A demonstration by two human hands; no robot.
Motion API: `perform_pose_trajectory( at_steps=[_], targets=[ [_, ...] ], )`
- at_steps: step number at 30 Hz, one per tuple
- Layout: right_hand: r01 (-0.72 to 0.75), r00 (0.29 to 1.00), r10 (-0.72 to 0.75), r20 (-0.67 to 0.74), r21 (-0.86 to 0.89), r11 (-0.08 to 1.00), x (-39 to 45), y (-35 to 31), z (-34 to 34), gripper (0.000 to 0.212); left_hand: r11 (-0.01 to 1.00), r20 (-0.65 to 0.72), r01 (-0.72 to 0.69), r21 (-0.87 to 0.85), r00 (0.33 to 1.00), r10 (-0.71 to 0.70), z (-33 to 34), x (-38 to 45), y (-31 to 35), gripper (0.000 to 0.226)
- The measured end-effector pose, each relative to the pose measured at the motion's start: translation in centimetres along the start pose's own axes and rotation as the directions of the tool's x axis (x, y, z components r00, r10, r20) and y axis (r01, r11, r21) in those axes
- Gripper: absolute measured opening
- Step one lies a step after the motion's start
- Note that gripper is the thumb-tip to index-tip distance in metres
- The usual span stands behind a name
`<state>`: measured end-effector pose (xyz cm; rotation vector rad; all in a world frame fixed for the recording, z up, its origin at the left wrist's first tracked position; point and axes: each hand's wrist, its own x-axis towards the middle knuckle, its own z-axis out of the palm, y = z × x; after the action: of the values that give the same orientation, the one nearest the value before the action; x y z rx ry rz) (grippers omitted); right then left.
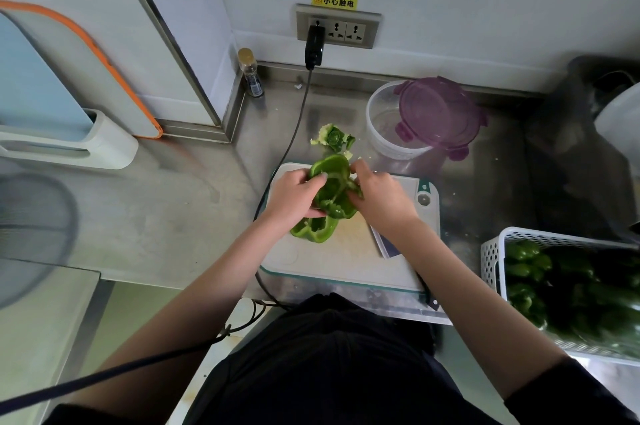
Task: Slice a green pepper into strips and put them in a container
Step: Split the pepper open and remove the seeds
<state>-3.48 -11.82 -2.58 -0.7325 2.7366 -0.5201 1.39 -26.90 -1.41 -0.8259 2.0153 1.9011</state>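
Note:
A green pepper half [332,187] is held above the white cutting board [329,258], hollow side up. My left hand [294,197] grips its left side with the thumb inside the cavity. My right hand [379,197] pinches the flesh on its right edge. A second pepper half [313,229] lies on the board just below my left hand. The cut-out stem and core [332,137] lie on the counter behind the board. A clear round container [391,133] stands at the back right with its purple lid [438,113] leaning on its rim. A knife [386,244] lies on the board under my right forearm.
A white perforated basket [491,262] of green peppers sits at the right. A black cable [294,137] runs from the wall socket past the board's left edge. A small bottle [251,73] stands in the back corner. A board rack [69,144] sits at the left.

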Motion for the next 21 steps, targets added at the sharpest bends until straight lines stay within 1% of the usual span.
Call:
perform_pose_trajectory(
  at_steps=[3, 5, 8, 9, 11, 12, 13, 14, 15, 16, 17, 18, 19, 20, 21],
  targets=[
    [0.002, 1.0, -0.001, 0.01, -0.039, 0.999, 0.1, -0.2, 0.1, 0.029, 1.0, 0.01, 0.007, 0.012, 1.0, -0.007, -0.1, 0.2, -0.1, 0.014],
    [-0.007, 1.0, 0.007, 0.003, 0.011, 1.0, 0.0, -0.2, 0.3, 0.027, 0.999, 0.034, 0.036, 0.004, 0.999, -0.036, -0.3, 0.2, -0.2, 0.015],
    [-0.061, 0.993, 0.078, -0.092, 0.174, 0.983, 0.0, 0.2, 1.0, 0.024, 0.991, 0.102, 0.097, -0.092, 0.991, -0.088, -0.5, 0.4, -0.5, 0.017],
    [-0.08, 0.986, 0.113, -0.122, 0.248, 0.966, -0.1, 0.3, 1.2, 0.025, 0.988, 0.121, 0.101, -0.113, 0.989, -0.087, -0.4, 0.4, -0.6, 0.023],
    [-0.129, 0.972, 0.201, -0.125, 0.431, 0.893, -0.3, 0.3, 1.3, 0.031, 0.988, 0.133, 0.113, -0.108, 0.986, -0.098, -0.3, 0.6, -0.9, 0.042],
    [-0.165, 0.963, 0.253, -0.092, 0.54, 0.825, -0.4, 0.3, 1.2, 0.033, 0.985, 0.127, 0.128, -0.113, 0.985, -0.114, -0.2, 0.9, -1.1, 0.049],
    [-0.213, 0.95, 0.31, -0.03, 0.663, 0.717, -0.5, 0.3, 1.1, 0.032, 0.98, 0.117, 0.146, -0.134, 0.984, -0.131, -0.2, 1.1, -1.2, 0.053],
    [-0.265, 0.928, 0.369, 0.052, 0.789, 0.554, -0.7, 0.3, 0.9, 0.028, 0.972, 0.109, 0.164, -0.166, 0.983, -0.147, -0.4, 1.4, -1.4, 0.055],
    [-0.303, 0.897, 0.42, 0.134, 0.879, 0.367, -0.8, 0.4, 0.7, 0.023, 0.963, 0.106, 0.179, -0.202, 0.981, -0.16, -0.5, 1.6, -1.5, 0.056],
    [-0.32, 0.867, 0.458, 0.197, 0.924, 0.208, -0.9, 0.6, 0.5, 0.017, 0.956, 0.106, 0.188, -0.223, 0.98, -0.168, -0.6, 1.7, -1.6, 0.057],
    [-0.322, 0.844, 0.484, 0.23, 0.94, 0.114, -0.9, 0.9, 0.3, 0.012, 0.953, 0.11, 0.191, -0.236, 0.979, -0.169, -0.7, 1.8, -1.7, 0.058],
    [-0.316, 0.835, 0.49, 0.25, 0.947, 0.056, -1.0, 1.2, 0.3, 0.01, 0.951, 0.117, 0.189, -0.245, 0.979, -0.165, -0.7, 1.8, -1.7, 0.058],
    [-0.315, 0.835, 0.486, 0.26, 0.949, 0.033, -1.1, 1.4, 0.3, 0.011, 0.948, 0.126, 0.187, -0.259, 0.979, -0.158, -0.7, 1.7, -1.7, 0.058],
    [-0.317, 0.841, 0.473, 0.263, 0.948, 0.038, -1.2, 1.6, 0.4, 0.012, 0.944, 0.135, 0.185, -0.273, 0.979, -0.153, -0.6, 1.7, -1.8, 0.058],
    [-0.311, 0.851, 0.464, 0.248, 0.948, 0.065, -1.2, 1.8, 0.4, 0.012, 0.941, 0.143, 0.183, -0.284, 0.979, -0.147, -0.6, 1.8, -1.9, 0.057]
  ],
)
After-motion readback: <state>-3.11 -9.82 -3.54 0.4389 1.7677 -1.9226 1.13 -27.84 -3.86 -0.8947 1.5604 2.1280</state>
